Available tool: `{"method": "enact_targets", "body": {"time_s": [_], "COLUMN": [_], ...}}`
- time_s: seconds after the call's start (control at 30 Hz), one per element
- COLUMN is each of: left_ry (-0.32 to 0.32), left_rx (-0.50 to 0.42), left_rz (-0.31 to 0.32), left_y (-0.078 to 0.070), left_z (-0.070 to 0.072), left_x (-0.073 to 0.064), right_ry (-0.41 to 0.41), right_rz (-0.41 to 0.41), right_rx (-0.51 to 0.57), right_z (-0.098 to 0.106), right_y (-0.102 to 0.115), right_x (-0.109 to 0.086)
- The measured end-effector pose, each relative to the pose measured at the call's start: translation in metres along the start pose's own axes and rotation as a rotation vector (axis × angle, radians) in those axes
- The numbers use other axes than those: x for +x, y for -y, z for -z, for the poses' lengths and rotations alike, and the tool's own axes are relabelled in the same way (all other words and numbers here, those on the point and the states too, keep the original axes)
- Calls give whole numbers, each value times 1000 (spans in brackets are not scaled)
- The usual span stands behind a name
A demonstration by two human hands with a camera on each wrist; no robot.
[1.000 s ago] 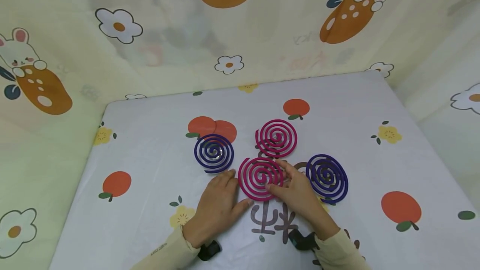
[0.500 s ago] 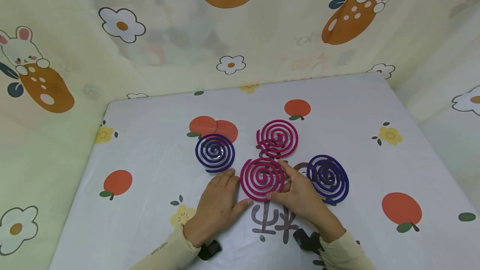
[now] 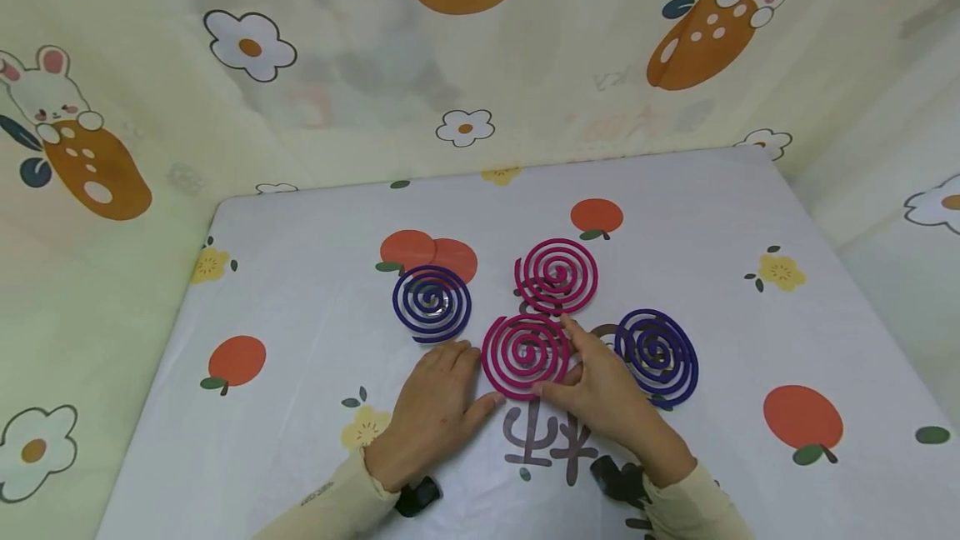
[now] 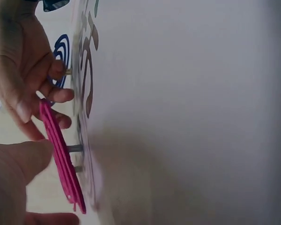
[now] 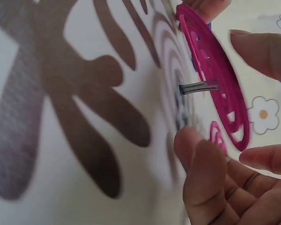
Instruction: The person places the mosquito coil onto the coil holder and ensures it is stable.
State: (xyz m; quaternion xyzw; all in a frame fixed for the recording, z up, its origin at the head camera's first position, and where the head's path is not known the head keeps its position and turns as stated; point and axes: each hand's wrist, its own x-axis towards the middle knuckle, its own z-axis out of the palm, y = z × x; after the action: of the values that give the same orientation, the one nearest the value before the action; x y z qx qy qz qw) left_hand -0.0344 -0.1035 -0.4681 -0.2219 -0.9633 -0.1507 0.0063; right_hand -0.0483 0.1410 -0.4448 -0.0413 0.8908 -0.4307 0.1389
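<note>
A pink mosquito coil (image 3: pixel 527 352) sits between my hands, raised on a small metal stand (image 5: pixel 196 87). My left hand (image 3: pixel 438 402) lies at its left, palm down, fingertips near the rim. In the left wrist view, the left thumb (image 4: pixel 37 157) meets the coil's edge. My right hand (image 3: pixel 607 390) reaches around the right rim, index fingertip at the upper edge and thumb at the lower edge. In the right wrist view, the right thumb (image 5: pixel 257 49) shows a gap from the coil, and the other fingers curl loosely below.
Another pink coil (image 3: pixel 557 276) lies just behind. One blue coil (image 3: pixel 431 302) is at the left, beyond the left fingertips; a second blue coil (image 3: pixel 656 357) is close to the right hand. A printed white cloth (image 3: pixel 300 290) covers the table, with a patterned curtain (image 3: pixel 360 123) behind.
My right thumb has slid off the front pink coil's rings to its lower edge. The left hand stays beside the coil. The whole head view shifts slightly; the other coils keep their places.
</note>
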Motion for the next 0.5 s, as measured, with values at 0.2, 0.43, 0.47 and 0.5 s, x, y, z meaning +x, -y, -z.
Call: {"method": "enact_targets", "body": {"time_s": [0.2,0.43,0.47,0.5], "left_ry": [-112,-387,-418,-442], "left_rx": [-54,-117,-122,-123], "left_rz": [-101,-217,-212,-203], "left_y": [7,41,46,52], "left_z": [14,45,50,54], "left_x": [4,25,29,33], "right_ry": [-92,-197,-225,-253], "right_rz": [78,184,200,209], "right_rx": [-197,-311,-339,-373], "right_z": [17,67,75,83], "right_y": [14,20,18,15], "right_x": [-7,-5,-1,2]}}
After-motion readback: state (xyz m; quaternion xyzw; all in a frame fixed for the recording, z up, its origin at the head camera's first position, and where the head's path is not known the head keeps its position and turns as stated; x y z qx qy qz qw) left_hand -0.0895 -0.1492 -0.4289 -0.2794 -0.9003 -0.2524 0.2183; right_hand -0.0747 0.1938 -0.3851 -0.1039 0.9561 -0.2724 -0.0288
